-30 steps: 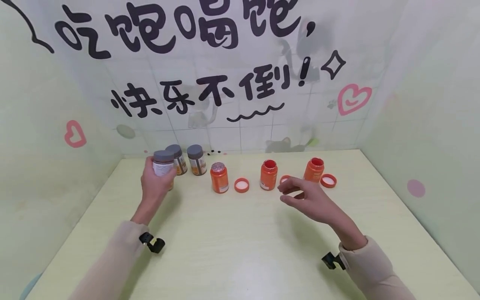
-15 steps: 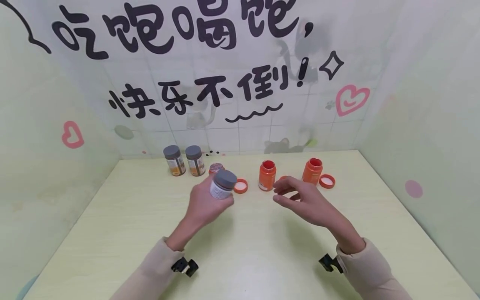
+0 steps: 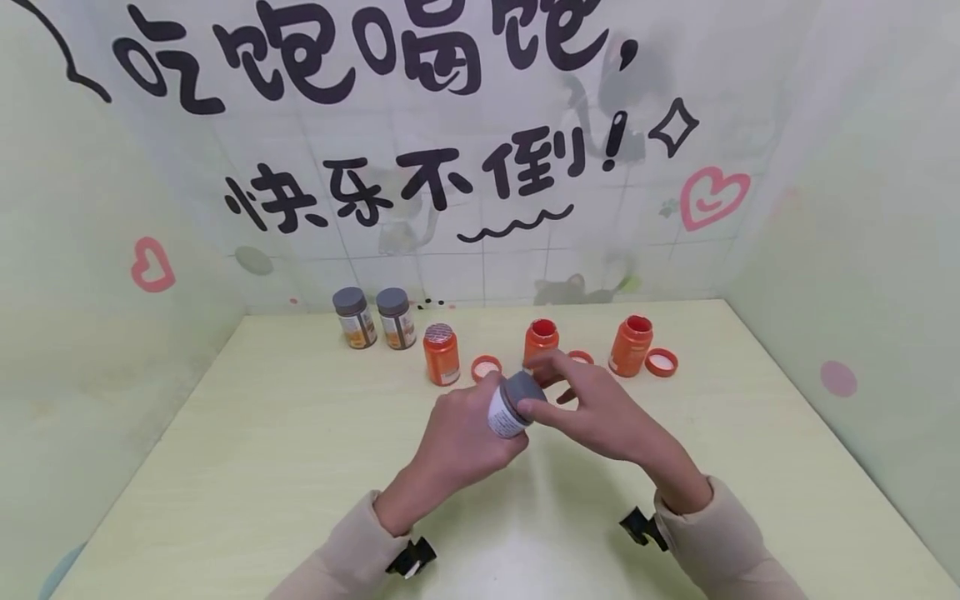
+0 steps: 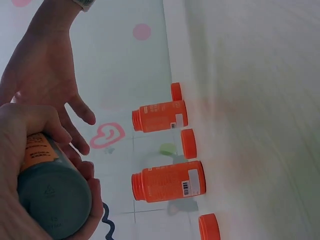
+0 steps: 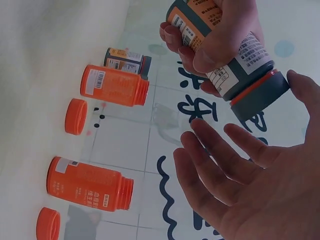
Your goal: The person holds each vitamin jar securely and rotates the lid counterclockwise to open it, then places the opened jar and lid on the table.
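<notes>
My left hand grips a pill bottle with a grey cap and tilts it to the right above the table. The bottle's grey base faces the left wrist camera. Around the cap, my right hand has its fingers spread; the thumb tip is right at the cap's edge and the other fingers stand apart from it. Behind the hands are an orange bottle with foil over its mouth, an uncapped orange bottle partly hidden by the right hand, and another uncapped orange bottle.
Two grey-capped bottles, one at the left and one beside it, stand near the back wall. Orange caps, one at the middle and one at the right, lie by the orange bottles. Walls flank the table.
My left hand has carried the grey-capped bottle from the back left to the middle, tilting it toward the right hand. The right hand has moved slightly left to the cap.
</notes>
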